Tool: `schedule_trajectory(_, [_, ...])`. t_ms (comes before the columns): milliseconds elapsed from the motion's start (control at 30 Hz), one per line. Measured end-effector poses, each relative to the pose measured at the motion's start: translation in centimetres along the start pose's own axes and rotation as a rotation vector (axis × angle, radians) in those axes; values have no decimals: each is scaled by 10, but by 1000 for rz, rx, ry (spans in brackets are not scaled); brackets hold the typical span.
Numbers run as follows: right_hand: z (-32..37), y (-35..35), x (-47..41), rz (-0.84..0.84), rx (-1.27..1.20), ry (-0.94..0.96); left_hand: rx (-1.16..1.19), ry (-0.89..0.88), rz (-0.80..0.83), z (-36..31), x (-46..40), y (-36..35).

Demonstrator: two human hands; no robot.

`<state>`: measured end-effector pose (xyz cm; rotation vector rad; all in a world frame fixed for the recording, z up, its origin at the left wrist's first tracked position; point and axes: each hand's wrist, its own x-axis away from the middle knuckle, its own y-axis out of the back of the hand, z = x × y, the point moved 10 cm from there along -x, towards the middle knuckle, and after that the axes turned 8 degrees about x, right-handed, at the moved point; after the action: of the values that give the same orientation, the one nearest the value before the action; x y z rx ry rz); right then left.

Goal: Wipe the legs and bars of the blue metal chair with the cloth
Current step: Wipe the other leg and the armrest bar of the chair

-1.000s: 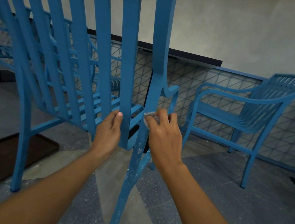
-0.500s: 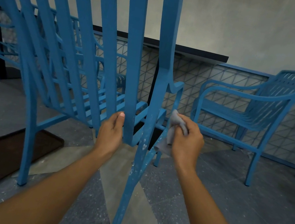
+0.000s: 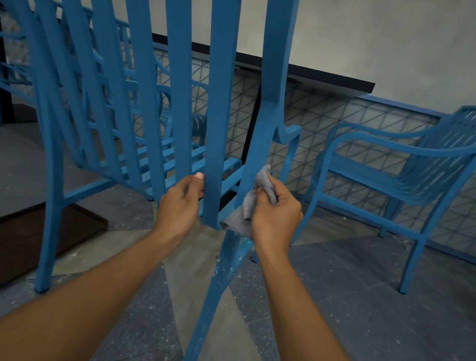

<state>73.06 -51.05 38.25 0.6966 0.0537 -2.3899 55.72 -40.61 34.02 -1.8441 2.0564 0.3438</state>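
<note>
I see right hand [image 3: 276,215] bunching the cloth [image 3: 245,210] against the chair's rear leg [image 3: 222,273]; left hand [image 3: 182,202] pinching the slat [image 3: 216,144] beside it. Cloth's limp, frame looks rigid; I'd wrap it round the leg.

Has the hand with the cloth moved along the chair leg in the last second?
Yes. The right hand was wrapped over the chair leg; now it has drawn back to the leg's right side, holding the cloth against it at much the same height.

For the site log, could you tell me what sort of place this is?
Probably a café or canteen seating area: matching blue metal chairs, a dark table top along the tiled wall, and a hard speckled floor.
</note>
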Motion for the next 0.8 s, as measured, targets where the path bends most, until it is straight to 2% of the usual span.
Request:
schedule_trajectory(233, [-26, -4, 16, 11, -7, -94, -1, 10, -4, 1, 0, 0])
schedule_trajectory(467, [-32, 1, 18, 107, 118, -67, 18, 7, 10, -2, 3, -2])
schedule_trajectory(533, [-24, 4, 23, 119, 167, 16, 18, 0, 6, -2, 4, -2])
schedule_trajectory(600, [-5, 4, 30, 102, 246, 186, 17, -8, 0, -1, 4, -3])
schedule_trajectory(700, [26, 1, 39, 0, 401, 487, 4, -23, -2, -2, 6, -4])
schedule_trajectory(800, [47, -1, 45, -105, 522, 687, -7, -33, -7, -3, 7, -4])
